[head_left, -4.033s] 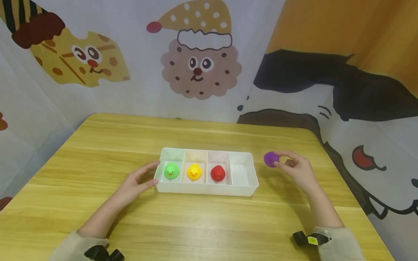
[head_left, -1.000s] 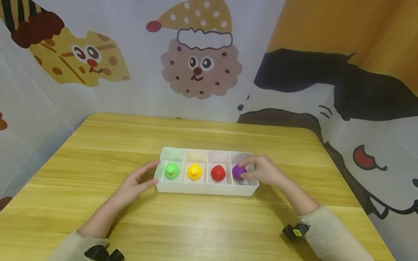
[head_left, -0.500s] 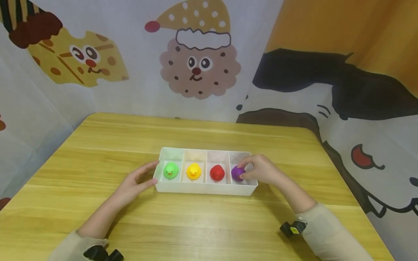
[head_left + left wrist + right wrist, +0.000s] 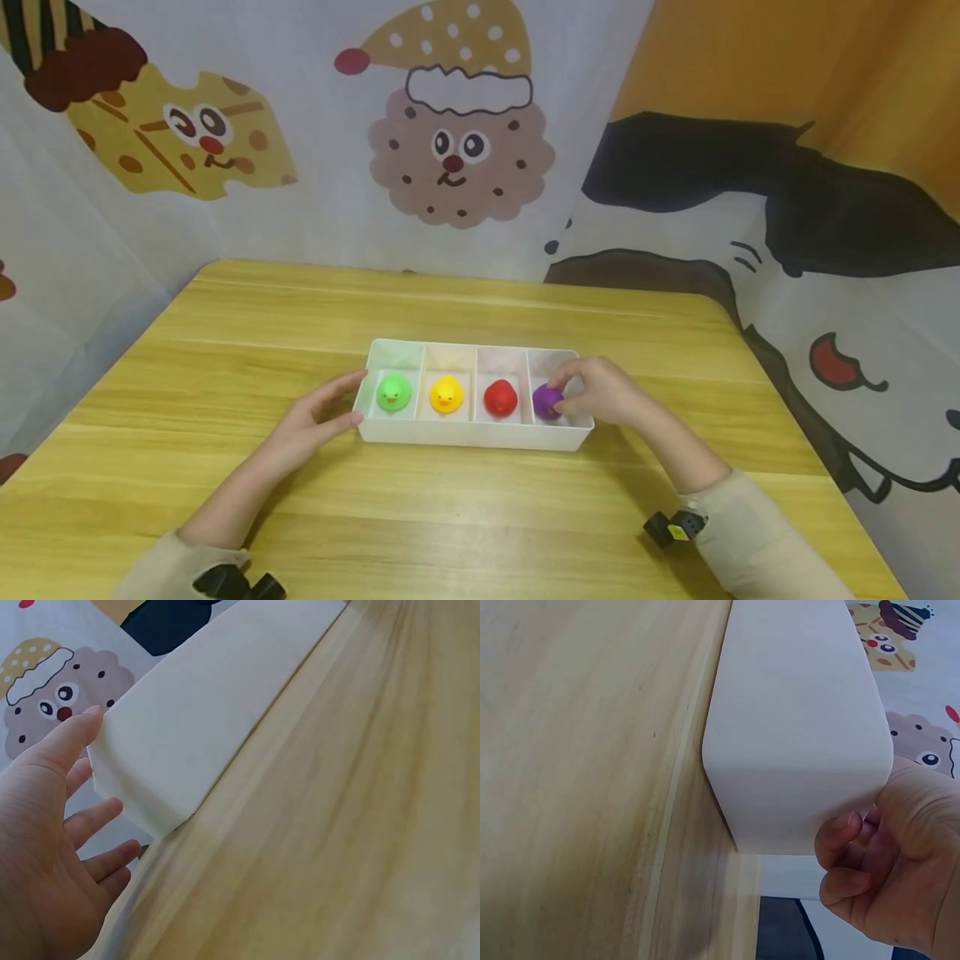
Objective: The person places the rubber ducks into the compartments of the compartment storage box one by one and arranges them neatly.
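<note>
A white box (image 4: 420, 433) with a row of compartments sits on the wooden table. In its right compartment is a small purple rubber duck (image 4: 546, 401). My right hand (image 4: 609, 392) pinches that duck between thumb and fingers, reaching over the box's right end. Seen from the right wrist, the right hand (image 4: 889, 855) has its fingertips hidden behind the box wall. My left hand (image 4: 309, 417) touches the box's left end with thumb and fingertip, its fingers spread and loose. From the left wrist, the thumb of my left hand (image 4: 56, 825) rests at the rim's corner.
The other compartments hold a green rubber duck (image 4: 393, 392), a yellow rubber duck (image 4: 446, 394) and a red rubber duck (image 4: 500, 398), one each. Behind the table (image 4: 465, 517) hangs a white curtain (image 4: 315, 233) printed with cartoon figures.
My right hand has brought the purple duck leftward from beside the box into the right compartment, and it has sunk slightly lower there. My left hand stays at the box's left end.
</note>
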The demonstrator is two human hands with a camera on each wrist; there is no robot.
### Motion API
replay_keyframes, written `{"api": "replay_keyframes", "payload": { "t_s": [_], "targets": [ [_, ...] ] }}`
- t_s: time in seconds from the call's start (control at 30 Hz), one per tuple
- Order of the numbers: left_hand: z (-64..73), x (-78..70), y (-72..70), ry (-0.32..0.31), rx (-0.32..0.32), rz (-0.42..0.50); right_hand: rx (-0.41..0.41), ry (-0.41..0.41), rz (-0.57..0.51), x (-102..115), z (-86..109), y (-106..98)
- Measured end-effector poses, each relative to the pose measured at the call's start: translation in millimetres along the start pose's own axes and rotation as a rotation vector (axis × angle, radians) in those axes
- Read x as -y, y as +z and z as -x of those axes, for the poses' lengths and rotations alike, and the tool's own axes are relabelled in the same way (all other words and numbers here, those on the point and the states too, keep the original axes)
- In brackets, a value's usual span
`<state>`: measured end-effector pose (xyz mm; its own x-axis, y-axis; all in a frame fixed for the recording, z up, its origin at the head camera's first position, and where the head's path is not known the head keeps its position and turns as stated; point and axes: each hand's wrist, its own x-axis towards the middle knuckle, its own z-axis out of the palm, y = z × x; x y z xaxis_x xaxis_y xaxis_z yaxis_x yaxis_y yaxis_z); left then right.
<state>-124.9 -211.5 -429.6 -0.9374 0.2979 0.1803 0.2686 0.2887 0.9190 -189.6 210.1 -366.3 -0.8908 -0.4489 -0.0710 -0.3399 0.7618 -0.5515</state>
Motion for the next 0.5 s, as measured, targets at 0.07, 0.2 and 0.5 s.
{"api": "replay_keyframes", "payload": {
  "t_s": [0.07,0.2,0.5],
  "targets": [
    [-0.2,0.4,0.3,0.004,0.002,0.000,0.001,0.004,-0.003,0,0.9,0],
    [-0.3,2.0,1.0,0.018,0.007,-0.005,-0.005,0.005,-0.006,0,3.0,0],
    [1.8,-3.6,-0.4,-0.007,0.009,-0.006,-0.083,-0.050,-0.042,0,12.0,-7]
  ]
}}
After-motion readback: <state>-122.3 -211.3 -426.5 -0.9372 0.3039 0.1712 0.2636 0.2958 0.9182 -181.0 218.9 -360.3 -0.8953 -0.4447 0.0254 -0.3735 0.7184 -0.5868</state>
